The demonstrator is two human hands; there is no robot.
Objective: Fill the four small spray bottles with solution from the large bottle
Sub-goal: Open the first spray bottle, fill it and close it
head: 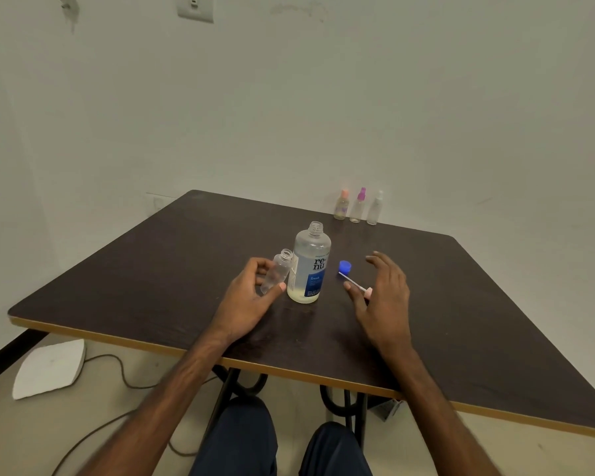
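One uncapped, clear small bottle [278, 271] in left hand [249, 298]

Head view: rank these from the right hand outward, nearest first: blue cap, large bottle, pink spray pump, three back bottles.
1. Pink spray pump, lying beside the right hand.
2. Blue cap, just left of its fingers.
3. Large bottle, farther left.
4. Three back bottles, far back.
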